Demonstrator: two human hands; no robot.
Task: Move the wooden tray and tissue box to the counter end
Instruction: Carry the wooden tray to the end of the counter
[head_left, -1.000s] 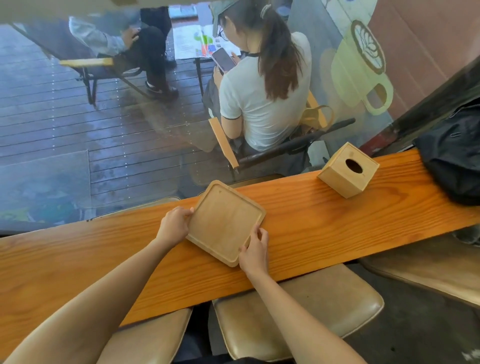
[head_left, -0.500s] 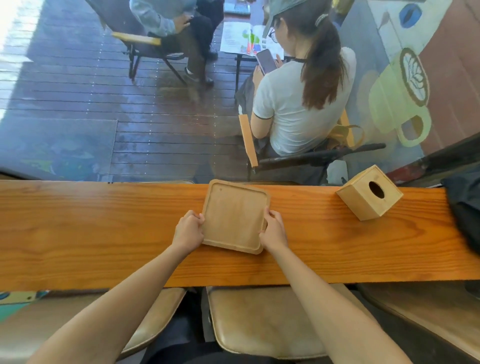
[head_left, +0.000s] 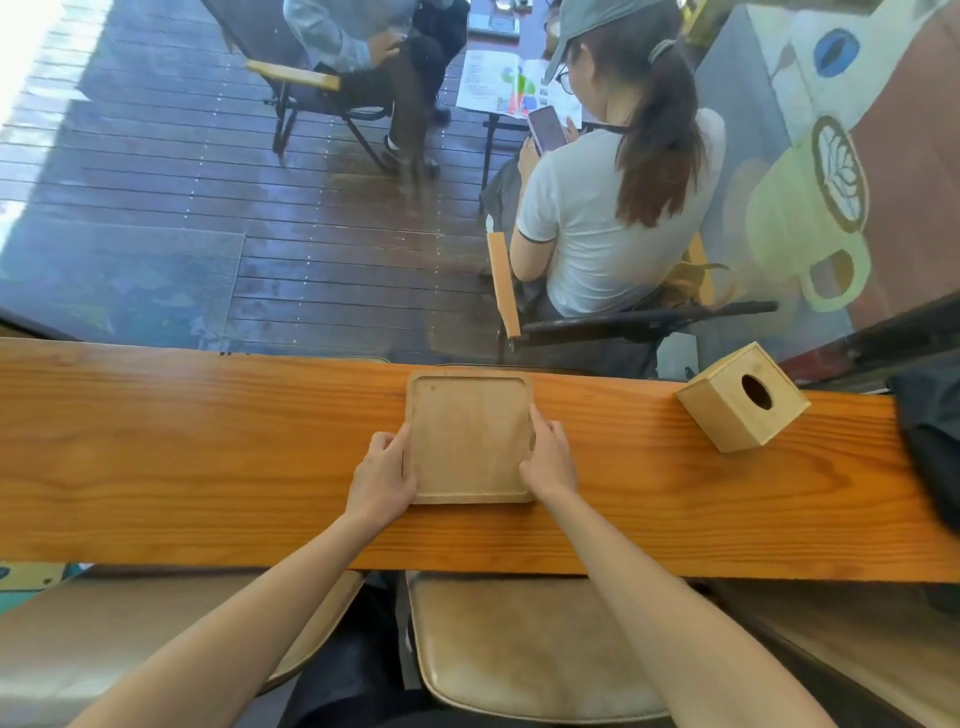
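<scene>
**Both hands on the tray, tissue box off to the right**

The left hand (head_left: 382, 480) grips the left edge of the wooden tray (head_left: 470, 434), thumb on the rim and fingers curled against the side. The tray is square with rounded corners and a shallow raised rim, and nothing lies in it. It sits about midway along the long wooden table (head_left: 182, 441), its far edge close to the table's window side; whether it rests flat on the wood or is raised a little off it cannot be told from this angle. The right hand (head_left: 549, 462) clasps the tray's right edge in the same manner, thumb laid along the rim. Further right, well apart from the tray, the tissue box (head_left: 743, 397) stands on the table, turned corner-on, a round hole in its top face. At the far right edge a dark bag (head_left: 930, 431) lies on the table just beside the box. Below the table's near edge a tan cushioned stool (head_left: 519, 644) shows between the forearms.
</scene>
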